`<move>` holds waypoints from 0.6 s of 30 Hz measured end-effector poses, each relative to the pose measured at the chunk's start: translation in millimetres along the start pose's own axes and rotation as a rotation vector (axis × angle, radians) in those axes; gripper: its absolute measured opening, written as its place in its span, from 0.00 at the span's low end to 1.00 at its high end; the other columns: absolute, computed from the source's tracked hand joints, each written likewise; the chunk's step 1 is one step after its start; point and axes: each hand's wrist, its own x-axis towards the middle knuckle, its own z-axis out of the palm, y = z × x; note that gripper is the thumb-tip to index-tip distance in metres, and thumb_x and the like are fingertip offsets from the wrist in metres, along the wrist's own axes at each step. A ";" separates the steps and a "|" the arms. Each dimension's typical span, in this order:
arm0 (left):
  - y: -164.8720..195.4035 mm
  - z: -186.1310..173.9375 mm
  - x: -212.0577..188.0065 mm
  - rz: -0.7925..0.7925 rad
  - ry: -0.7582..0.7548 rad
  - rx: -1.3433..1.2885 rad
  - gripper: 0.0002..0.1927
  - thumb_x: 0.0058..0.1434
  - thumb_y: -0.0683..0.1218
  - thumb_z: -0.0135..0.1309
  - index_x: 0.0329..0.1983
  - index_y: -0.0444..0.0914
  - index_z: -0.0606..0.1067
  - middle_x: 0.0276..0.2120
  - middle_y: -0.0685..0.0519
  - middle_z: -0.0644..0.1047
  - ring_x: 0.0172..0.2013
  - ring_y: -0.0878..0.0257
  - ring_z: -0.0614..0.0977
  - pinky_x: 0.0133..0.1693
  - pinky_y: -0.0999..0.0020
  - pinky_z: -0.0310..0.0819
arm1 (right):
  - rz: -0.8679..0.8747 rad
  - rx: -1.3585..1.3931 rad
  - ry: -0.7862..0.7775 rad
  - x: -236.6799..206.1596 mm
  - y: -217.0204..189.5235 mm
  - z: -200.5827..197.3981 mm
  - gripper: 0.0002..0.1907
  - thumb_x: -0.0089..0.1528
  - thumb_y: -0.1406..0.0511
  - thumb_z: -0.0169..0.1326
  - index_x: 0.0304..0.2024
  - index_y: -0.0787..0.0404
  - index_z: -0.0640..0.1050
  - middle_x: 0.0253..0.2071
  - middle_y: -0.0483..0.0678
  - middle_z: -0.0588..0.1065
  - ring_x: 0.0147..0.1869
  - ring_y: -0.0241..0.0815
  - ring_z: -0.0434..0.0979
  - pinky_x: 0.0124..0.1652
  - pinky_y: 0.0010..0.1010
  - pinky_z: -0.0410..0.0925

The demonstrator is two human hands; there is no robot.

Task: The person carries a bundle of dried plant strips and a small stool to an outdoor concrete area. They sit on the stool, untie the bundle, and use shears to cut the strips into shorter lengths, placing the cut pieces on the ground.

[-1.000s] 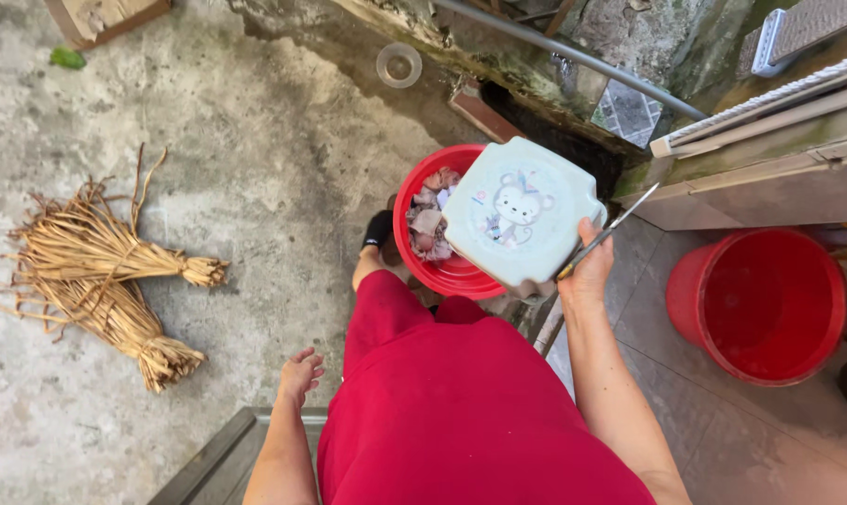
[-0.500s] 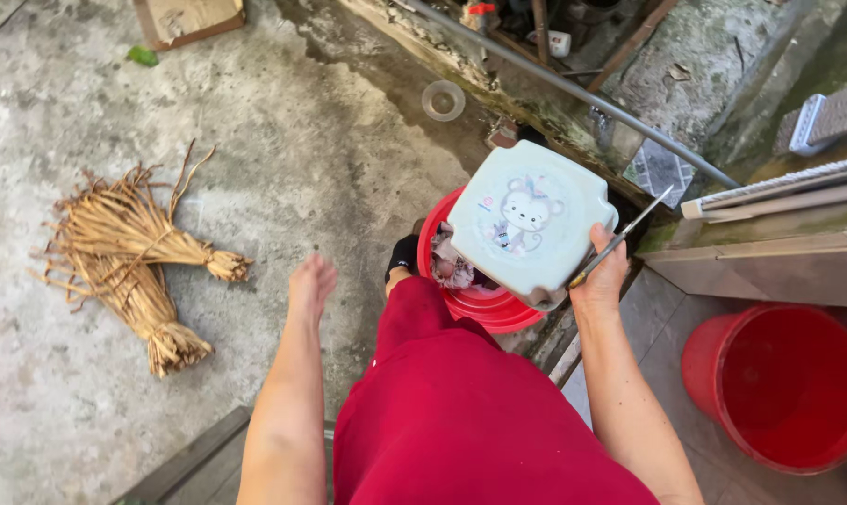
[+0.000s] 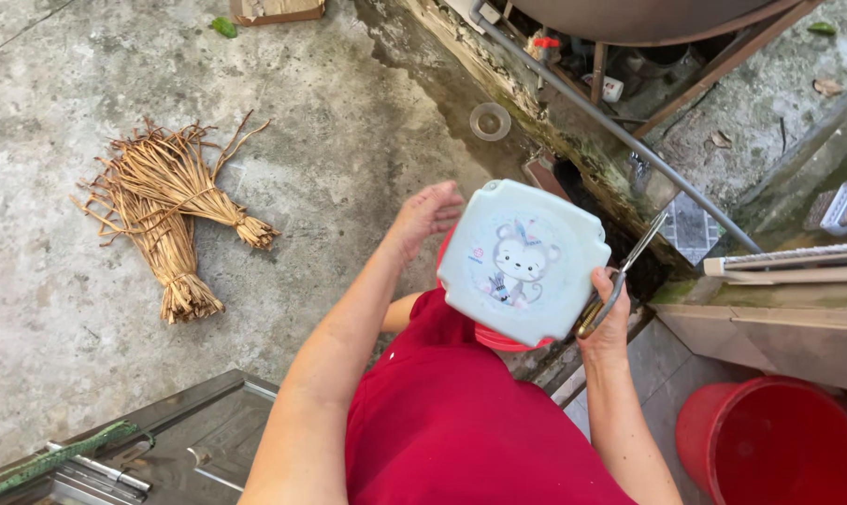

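A square plastic board (image 3: 523, 260) is held at its right edge, together with a knife (image 3: 620, 276), in the pinching grip of the right hand (image 3: 606, 323), above a red basin (image 3: 498, 337). It is judged stiff, light, possibly wet and slippery. The left hand (image 3: 426, 215), spread, hovers near its left edge.

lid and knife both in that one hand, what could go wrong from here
The right hand pinches the pale square lid by one edge together with a knife, so the lid could slip, or the blade might turn toward the fingers. The left hand is close but not clearly gripping the lid. An open drain gap lies right under the knife; anything dropped could fall in.
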 end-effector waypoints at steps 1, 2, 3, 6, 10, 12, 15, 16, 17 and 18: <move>-3.6 2.5 -1.1 -0.016 -0.036 -0.018 0.27 0.66 0.60 0.54 0.63 0.42 0.72 0.52 0.53 0.80 0.51 0.61 0.82 0.50 0.65 0.78 | 0.012 -0.004 0.000 0.3 0.1 -0.6 0.12 0.62 0.63 0.64 0.39 0.57 0.72 0.38 0.42 0.74 0.42 0.36 0.75 0.44 0.28 0.71; -7.8 4.1 -3.1 -0.002 -0.057 0.001 0.28 0.66 0.60 0.53 0.64 0.42 0.72 0.54 0.53 0.80 0.52 0.61 0.81 0.51 0.66 0.76 | 0.025 -0.008 -0.002 2.2 -0.1 -0.8 0.12 0.61 0.63 0.64 0.40 0.57 0.72 0.38 0.42 0.74 0.43 0.36 0.75 0.45 0.29 0.71; -11.5 4.1 -5.4 0.011 -0.075 0.017 0.28 0.67 0.61 0.52 0.64 0.42 0.73 0.55 0.53 0.79 0.53 0.62 0.81 0.51 0.66 0.75 | 0.037 -0.019 0.008 5.6 0.1 1.7 0.12 0.61 0.63 0.63 0.40 0.57 0.73 0.39 0.43 0.75 0.43 0.37 0.76 0.46 0.29 0.72; -19.3 -0.8 -12.3 0.049 -0.006 0.117 0.30 0.65 0.59 0.53 0.67 0.40 0.72 0.56 0.51 0.79 0.52 0.62 0.79 0.51 0.65 0.74 | 0.085 -0.050 -0.013 17.8 2.2 19.5 0.12 0.60 0.63 0.62 0.41 0.57 0.73 0.40 0.44 0.76 0.44 0.38 0.78 0.47 0.31 0.73; -10.5 -29.5 -19.2 0.088 0.177 -0.007 0.33 0.64 0.57 0.57 0.67 0.35 0.69 0.57 0.47 0.78 0.55 0.61 0.80 0.56 0.66 0.74 | 0.175 -0.070 -0.160 39.0 22.0 73.5 0.13 0.58 0.64 0.61 0.44 0.56 0.77 0.43 0.44 0.79 0.47 0.37 0.80 0.49 0.29 0.73; -2.4 -56.6 -28.0 0.067 0.304 0.014 0.33 0.62 0.57 0.58 0.66 0.35 0.71 0.56 0.47 0.79 0.54 0.60 0.80 0.55 0.66 0.74 | 0.230 -0.094 -0.228 49.9 37.1 105.1 0.12 0.59 0.64 0.61 0.44 0.56 0.76 0.42 0.43 0.78 0.46 0.36 0.79 0.47 0.28 0.73; 4.4 -104.7 -50.9 0.046 0.476 -0.031 0.34 0.63 0.58 0.59 0.66 0.35 0.69 0.56 0.49 0.78 0.55 0.63 0.79 0.56 0.67 0.72 | 0.310 -0.149 -0.310 59.0 67.2 145.5 0.11 0.62 0.63 0.62 0.37 0.55 0.72 0.37 0.42 0.74 0.41 0.36 0.75 0.43 0.28 0.71; 7.8 -122.3 -57.8 0.046 0.528 -0.053 0.34 0.64 0.59 0.59 0.67 0.36 0.67 0.57 0.50 0.77 0.56 0.64 0.79 0.57 0.68 0.72 | 0.343 -0.169 -0.350 63.5 78.8 160.4 0.11 0.62 0.63 0.62 0.36 0.55 0.71 0.36 0.41 0.73 0.40 0.35 0.74 0.41 0.28 0.70; 10.3 -139.0 -65.9 0.057 0.539 -0.101 0.34 0.63 0.59 0.59 0.66 0.36 0.69 0.56 0.49 0.78 0.54 0.63 0.79 0.55 0.67 0.72 | 0.372 -0.186 -0.391 68.0 90.7 175.9 0.12 0.62 0.62 0.62 0.35 0.54 0.70 0.35 0.41 0.72 0.38 0.35 0.73 0.39 0.27 0.70; 12.2 -154.4 -72.8 0.067 0.545 -0.149 0.33 0.62 0.59 0.59 0.65 0.36 0.71 0.54 0.49 0.80 0.53 0.63 0.80 0.54 0.67 0.73 | 0.388 -0.202 -0.419 72.2 102.8 192.4 0.12 0.62 0.62 0.63 0.35 0.54 0.70 0.34 0.40 0.71 0.37 0.34 0.72 0.38 0.26 0.68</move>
